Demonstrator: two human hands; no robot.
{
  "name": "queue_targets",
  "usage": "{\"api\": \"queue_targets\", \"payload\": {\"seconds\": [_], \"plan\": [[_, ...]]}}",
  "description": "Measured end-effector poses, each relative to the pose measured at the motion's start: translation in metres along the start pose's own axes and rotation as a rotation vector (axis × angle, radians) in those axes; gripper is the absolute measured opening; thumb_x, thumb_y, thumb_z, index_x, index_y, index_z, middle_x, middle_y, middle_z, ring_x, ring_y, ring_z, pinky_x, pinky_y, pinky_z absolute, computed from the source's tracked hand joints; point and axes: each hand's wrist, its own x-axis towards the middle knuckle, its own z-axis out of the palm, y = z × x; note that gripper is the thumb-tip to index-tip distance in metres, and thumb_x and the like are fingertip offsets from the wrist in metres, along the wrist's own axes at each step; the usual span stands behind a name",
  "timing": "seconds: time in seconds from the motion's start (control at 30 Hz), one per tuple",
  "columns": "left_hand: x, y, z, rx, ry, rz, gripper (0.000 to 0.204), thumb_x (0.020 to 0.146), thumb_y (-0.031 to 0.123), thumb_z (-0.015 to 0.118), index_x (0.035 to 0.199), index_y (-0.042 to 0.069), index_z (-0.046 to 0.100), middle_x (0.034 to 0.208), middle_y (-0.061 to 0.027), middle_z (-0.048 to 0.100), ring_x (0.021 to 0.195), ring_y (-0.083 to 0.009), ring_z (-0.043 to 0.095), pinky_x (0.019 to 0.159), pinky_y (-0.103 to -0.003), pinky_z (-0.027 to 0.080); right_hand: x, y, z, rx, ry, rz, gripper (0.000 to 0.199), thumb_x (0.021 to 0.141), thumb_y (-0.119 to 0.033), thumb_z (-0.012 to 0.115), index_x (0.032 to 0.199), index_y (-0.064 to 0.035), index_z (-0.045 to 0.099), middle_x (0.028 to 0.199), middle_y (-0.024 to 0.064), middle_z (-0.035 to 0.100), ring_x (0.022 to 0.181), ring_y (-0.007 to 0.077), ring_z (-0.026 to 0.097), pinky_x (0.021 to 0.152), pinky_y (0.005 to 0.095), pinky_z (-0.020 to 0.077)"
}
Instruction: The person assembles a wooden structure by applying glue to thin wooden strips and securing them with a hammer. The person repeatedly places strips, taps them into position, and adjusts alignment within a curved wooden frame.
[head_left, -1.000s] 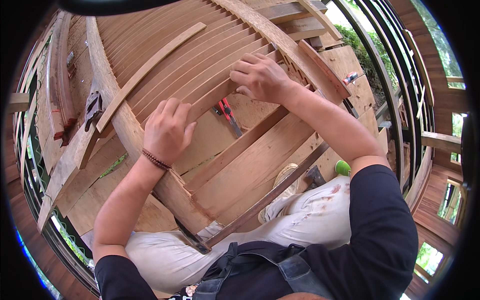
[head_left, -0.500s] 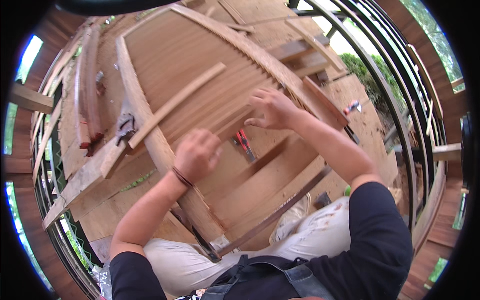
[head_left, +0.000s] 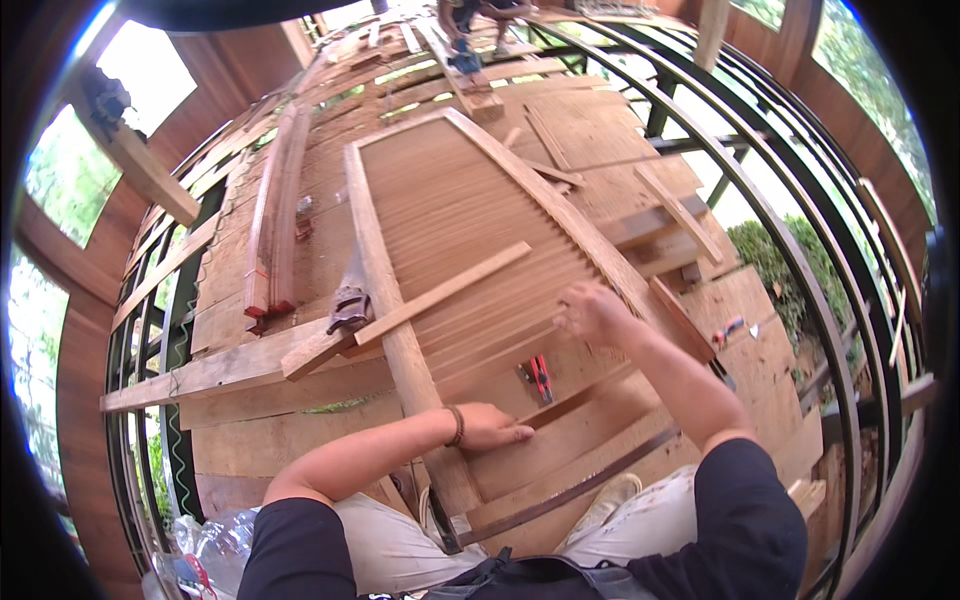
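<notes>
A tapering wooden frame point(head_left: 378, 240) lies before me, its upper part filled with a row of close-set wooden slats point(head_left: 460, 225). Beside the near part of its left rail, my left hand point(head_left: 488, 428) is closed over the left end of a wide loose slat point(head_left: 575, 428). My right hand point(head_left: 595, 314) hovers by the right rail at the near end of the row, its fingers apart and slightly curled, with nothing visible in them. Between the hands, below the row, lies a red-and-black hand tool point(head_left: 541, 380). A thin wooden strip point(head_left: 445, 293) rests diagonally across the slats and left rail.
A handsaw point(head_left: 350, 308) lies against the left rail. Reddish boards point(head_left: 275, 215) are stacked at the left, and another red-handled tool point(head_left: 728, 330) lies at the right. Black metal railings point(head_left: 770, 215) run along the right side. Another person point(head_left: 490, 12) works at the far end.
My left hand has come down and right, onto the loose slat. My right hand remains by the right rail. The view has tilted up, showing the far deck and another person.
</notes>
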Motion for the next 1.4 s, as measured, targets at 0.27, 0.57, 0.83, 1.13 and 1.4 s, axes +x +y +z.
{"api": "queue_targets", "payload": {"seconds": [0.27, 0.57, 0.83, 1.13, 1.4], "plan": [[0.008, 0.008, -0.003, -0.036, 0.037, 0.005, 0.053, 0.106, 0.051, 0.052, 0.107, 0.0, 0.066, 0.101, -0.0305, 0.07, 0.101, -0.0504, 0.066, 0.086, -0.054, 0.052, -0.069, -0.025, -0.118, -0.019, 0.421, -0.001, 0.027, 0.09, -0.024, 0.075, 0.102, -0.0022, 0.066, 0.087, 0.0136, 0.068, 0.086, 0.032, 0.067, 0.075, 0.043, 0.0544], [0.002, 0.006, 0.011, -0.195, 0.074, 0.067, 0.046, 0.105, 0.04, 0.059, 0.116, -0.005, 0.064, 0.102, -0.0312, 0.071, 0.102, -0.0491, 0.068, 0.085, -0.049, 0.055, -0.401, -0.087, 0.012, -0.307, 0.2, 1.102, 0.015, 0.091, -0.015, 0.068, 0.103, -0.0064, 0.07, 0.09, 0.0111, 0.074, 0.084, 0.026, 0.073, 0.073, 0.0404, 0.0567], [0.011, -0.002, -0.012, -0.151, -0.103, -0.108, 0.062, 0.1, 0.059, 0.061, 0.109, -0.001, 0.07, 0.101, -0.0277, 0.074, 0.1, -0.0441, 0.071, 0.086, -0.048, 0.055, -0.431, 0.022, -0.016, -0.59, -1.352, 1.112, 0.045, 0.083, -0.03, 0.084, 0.125, -0.0134, 0.075, 0.129, 0.0086, 0.072, 0.127, 0.0304, 0.066, 0.101, 0.0562, 0.0512], [0.012, 0.004, -0.018, 0.023, 0.651, 0.051, 0.044, 0.092, 0.039, 0.075, 0.115, 0.003, 0.068, 0.115, -0.0195, 0.072, 0.107, -0.0359, 0.07, 0.092, -0.044, 0.054, -0.509, 0.047, -0.134, -0.539, -0.066, 1.758, 0.061, 0.067, -0.033, 0.092, 0.118, -0.0067, 0.071, 0.115, 0.0234, 0.074, 0.11, 0.0408, 0.072, 0.091, 0.0482, 0.0568], [0.068, -0.04, -0.019, 0.531, 0.914, 0.089, 0.072, 0.087, 0.011, 0.072, 0.154, 0.006, 0.045, 0.16, -0.0163, 0.044, 0.151, -0.0349, 0.038, 0.126, -0.051, 0.033, -0.222, -0.01, -0.279, 0.358, 0.974, 0.458, 0.049, 0.093, -0.005, 0.076, 0.138, 0.0038, 0.058, 0.136, 0.0128, 0.064, 0.124, 0.0241, 0.064, 0.108, 0.0389, 0.0518]]}}
